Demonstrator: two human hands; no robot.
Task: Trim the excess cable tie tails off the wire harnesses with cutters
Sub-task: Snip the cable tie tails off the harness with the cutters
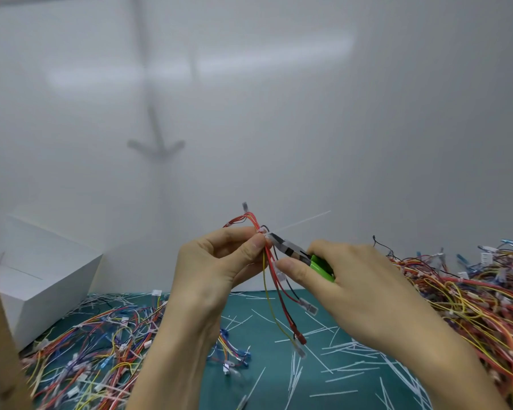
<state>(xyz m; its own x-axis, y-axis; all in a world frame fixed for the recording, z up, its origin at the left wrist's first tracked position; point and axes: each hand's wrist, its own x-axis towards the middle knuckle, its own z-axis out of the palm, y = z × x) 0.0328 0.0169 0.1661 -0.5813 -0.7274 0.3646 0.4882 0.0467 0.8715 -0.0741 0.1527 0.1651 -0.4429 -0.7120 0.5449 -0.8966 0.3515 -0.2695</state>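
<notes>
I see the left hand (219, 261) pinching a thin red-and-yellow wire harness (271, 270) above the teal surface's (264, 335) far edge. The right hand's (353, 279) curled fingers hide most of the green-handled cutters (289, 250), whose blurred steel tips sit at the base of the translucent tie tail (302, 221).

cutters (296, 253): glossy green plastic handles, dull grey metal head. cable tie tail (304, 221): thin translucent white plastic. harness (253, 219) wires: smooth plastic insulation. desk (243, 309): matt teal mat. box (42, 279): matt white card.
</notes>
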